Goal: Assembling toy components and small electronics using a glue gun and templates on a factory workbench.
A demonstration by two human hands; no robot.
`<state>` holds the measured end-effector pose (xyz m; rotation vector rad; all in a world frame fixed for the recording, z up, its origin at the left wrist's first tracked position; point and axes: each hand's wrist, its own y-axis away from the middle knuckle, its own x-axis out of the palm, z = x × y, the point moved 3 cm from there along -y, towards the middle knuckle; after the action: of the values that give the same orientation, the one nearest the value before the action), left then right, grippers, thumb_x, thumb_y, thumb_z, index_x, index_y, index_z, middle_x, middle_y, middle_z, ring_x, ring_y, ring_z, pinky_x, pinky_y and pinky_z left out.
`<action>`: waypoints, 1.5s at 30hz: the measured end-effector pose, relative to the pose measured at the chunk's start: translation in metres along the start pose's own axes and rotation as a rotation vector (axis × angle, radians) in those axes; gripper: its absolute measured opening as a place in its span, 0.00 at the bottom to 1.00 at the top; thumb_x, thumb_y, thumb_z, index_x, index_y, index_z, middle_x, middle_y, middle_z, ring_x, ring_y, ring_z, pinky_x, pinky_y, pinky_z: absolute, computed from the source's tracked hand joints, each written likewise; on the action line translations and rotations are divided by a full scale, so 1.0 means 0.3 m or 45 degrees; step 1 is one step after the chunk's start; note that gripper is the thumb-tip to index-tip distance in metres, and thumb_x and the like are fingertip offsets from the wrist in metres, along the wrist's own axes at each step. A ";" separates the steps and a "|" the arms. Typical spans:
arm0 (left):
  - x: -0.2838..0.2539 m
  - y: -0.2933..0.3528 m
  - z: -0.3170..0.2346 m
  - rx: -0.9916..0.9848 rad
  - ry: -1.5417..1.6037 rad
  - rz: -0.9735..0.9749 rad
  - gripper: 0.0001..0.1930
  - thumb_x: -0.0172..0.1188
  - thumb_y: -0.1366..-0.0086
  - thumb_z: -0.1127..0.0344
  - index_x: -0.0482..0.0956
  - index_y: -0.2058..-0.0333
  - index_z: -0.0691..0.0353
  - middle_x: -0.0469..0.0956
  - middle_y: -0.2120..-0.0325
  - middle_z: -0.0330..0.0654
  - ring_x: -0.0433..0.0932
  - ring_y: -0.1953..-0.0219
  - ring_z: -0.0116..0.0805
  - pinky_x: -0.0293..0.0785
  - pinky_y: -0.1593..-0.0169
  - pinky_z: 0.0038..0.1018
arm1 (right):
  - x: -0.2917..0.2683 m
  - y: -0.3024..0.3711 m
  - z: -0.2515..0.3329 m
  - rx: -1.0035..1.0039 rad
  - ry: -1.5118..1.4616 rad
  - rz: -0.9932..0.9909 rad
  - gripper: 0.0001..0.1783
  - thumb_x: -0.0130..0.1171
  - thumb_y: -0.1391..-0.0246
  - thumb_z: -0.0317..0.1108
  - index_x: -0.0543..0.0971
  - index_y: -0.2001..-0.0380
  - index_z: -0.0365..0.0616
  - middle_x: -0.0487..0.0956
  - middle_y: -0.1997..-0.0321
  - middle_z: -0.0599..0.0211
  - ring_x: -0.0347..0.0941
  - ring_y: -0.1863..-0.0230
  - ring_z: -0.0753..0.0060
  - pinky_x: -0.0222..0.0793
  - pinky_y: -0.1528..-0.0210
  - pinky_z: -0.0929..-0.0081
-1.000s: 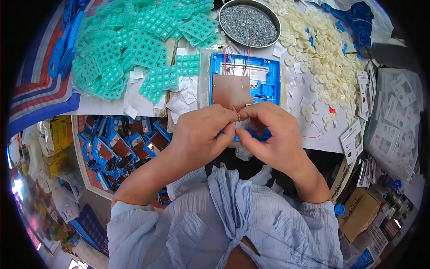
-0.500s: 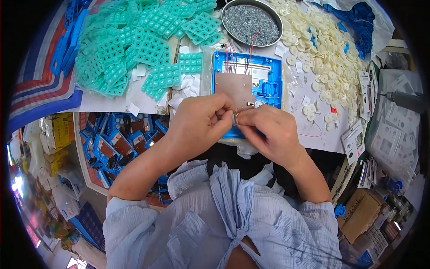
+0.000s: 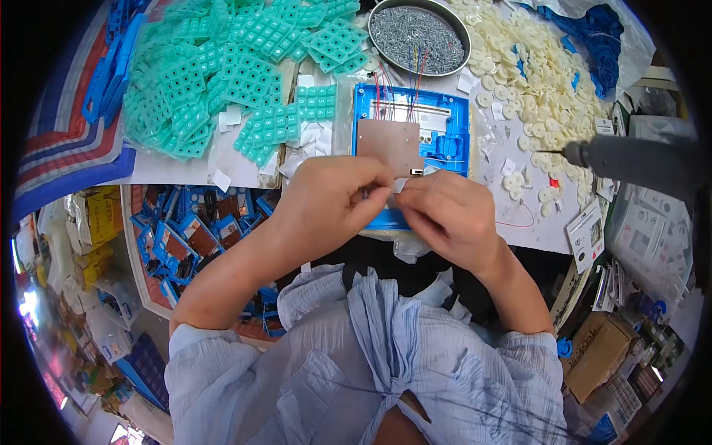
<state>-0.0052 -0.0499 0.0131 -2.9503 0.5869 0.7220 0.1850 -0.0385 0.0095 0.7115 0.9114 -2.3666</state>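
Note:
A blue plastic casing (image 3: 461,148) lies in front of me, with a brown circuit board (image 3: 387,141) resting over it and thin coloured wires (image 3: 386,93) rising from the board's far side. Over the casing's near part both hands meet, fingertips almost touching. My right hand (image 3: 454,215) pinches a small whitish piece (image 3: 400,185), perhaps tape or paper; its exact kind is unclear. Thumb and forefinger of my left hand (image 3: 334,191) are pressed together beside it, and anything between them is hidden. My fingers cover the board's near edge.
Green keypad sheets (image 3: 252,67) heap at the far left, a round pan of screws (image 3: 415,41) behind the casing, cream discs (image 3: 549,96) to the right. An electric screwdriver (image 3: 630,156) juts in from the right. Blue assemblies fill a bin (image 3: 137,252) at lower left.
The screwdriver at the right has swung leftward, over the discs. My fingertips have shifted slightly up and drawn a little apart, and the whitish piece now shows at my right fingertips.

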 end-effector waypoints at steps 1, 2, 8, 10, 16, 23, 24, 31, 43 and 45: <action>0.000 -0.009 0.000 -0.120 0.065 0.046 0.07 0.61 0.37 0.74 0.79 0.60 0.68 0.80 0.75 0.40 0.76 0.77 0.23 0.71 0.73 0.22 | 0.005 0.001 0.003 -0.040 0.037 0.018 0.10 0.68 0.56 0.25 0.81 0.67 0.40 0.84 0.63 0.62 0.81 0.64 0.59 0.78 0.66 0.69; -0.001 -0.016 0.003 -0.241 0.130 0.090 0.07 0.61 0.36 0.74 0.79 0.60 0.69 0.80 0.75 0.39 0.76 0.77 0.22 0.71 0.73 0.21 | 0.009 0.002 0.006 -0.080 0.075 0.037 0.10 0.68 0.56 0.26 0.81 0.67 0.40 0.84 0.62 0.62 0.81 0.64 0.60 0.78 0.66 0.70; -0.027 -0.066 0.014 -0.567 0.542 0.376 0.06 0.58 0.33 0.72 0.79 0.61 0.69 0.81 0.76 0.39 0.80 0.75 0.21 0.75 0.71 0.17 | 0.019 0.006 0.003 -0.313 0.299 0.071 0.11 0.64 0.59 0.29 0.84 0.68 0.42 0.83 0.60 0.66 0.81 0.62 0.67 0.78 0.68 0.73; -0.043 -0.090 -0.002 -0.578 0.377 0.459 0.06 0.57 0.34 0.73 0.79 0.63 0.69 0.81 0.76 0.39 0.81 0.75 0.21 0.76 0.71 0.17 | 0.016 0.001 0.008 -0.357 0.335 0.083 0.12 0.64 0.61 0.29 0.84 0.68 0.43 0.83 0.60 0.68 0.80 0.62 0.69 0.77 0.69 0.74; -0.026 -0.058 0.018 -0.318 0.144 0.280 0.04 0.62 0.39 0.74 0.80 0.65 0.69 0.81 0.77 0.40 0.81 0.75 0.25 0.77 0.71 0.21 | 0.021 -0.015 0.020 -0.358 0.518 0.125 0.11 0.64 0.64 0.31 0.84 0.72 0.44 0.76 0.65 0.72 0.75 0.62 0.69 0.74 0.70 0.75; 0.033 0.016 -0.019 0.166 -0.345 -0.128 0.03 0.63 0.41 0.75 0.78 0.68 0.66 0.79 0.74 0.49 0.80 0.71 0.48 0.75 0.68 0.35 | 0.028 -0.019 0.001 -0.348 0.519 0.240 0.11 0.64 0.63 0.31 0.84 0.70 0.43 0.77 0.62 0.70 0.73 0.62 0.67 0.73 0.69 0.75; 0.044 0.025 -0.018 0.143 -0.364 -0.146 0.03 0.63 0.41 0.75 0.77 0.68 0.66 0.79 0.73 0.49 0.80 0.71 0.49 0.75 0.67 0.36 | 0.028 -0.019 0.002 -0.335 0.516 0.262 0.14 0.66 0.63 0.30 0.85 0.68 0.43 0.80 0.59 0.68 0.74 0.63 0.66 0.72 0.69 0.74; 0.082 0.074 -0.011 0.076 -0.390 -0.245 0.04 0.64 0.40 0.76 0.78 0.66 0.65 0.79 0.71 0.49 0.80 0.69 0.49 0.76 0.66 0.36 | 0.006 -0.002 0.098 -0.100 0.774 0.622 0.16 0.59 0.52 0.32 0.82 0.59 0.36 0.72 0.65 0.69 0.69 0.59 0.67 0.62 0.62 0.71; 0.067 0.063 -0.025 -0.035 -0.360 -0.244 0.14 0.60 0.39 0.77 0.77 0.54 0.67 0.81 0.67 0.52 0.83 0.67 0.47 0.78 0.64 0.35 | -0.002 0.020 0.108 -0.005 0.762 0.767 0.22 0.56 0.48 0.31 0.79 0.49 0.35 0.71 0.63 0.68 0.68 0.60 0.68 0.61 0.61 0.70; 0.075 0.064 -0.024 -0.005 -0.414 -0.260 0.15 0.61 0.40 0.77 0.77 0.53 0.66 0.81 0.66 0.52 0.82 0.66 0.48 0.77 0.64 0.36 | -0.002 0.020 0.111 0.008 0.758 0.757 0.22 0.56 0.48 0.31 0.78 0.49 0.35 0.71 0.63 0.68 0.68 0.60 0.68 0.61 0.62 0.70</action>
<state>0.0092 -0.0765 0.0103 -2.7508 0.2548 1.1425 0.1797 -0.0660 0.0285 1.4978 0.7658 -1.6500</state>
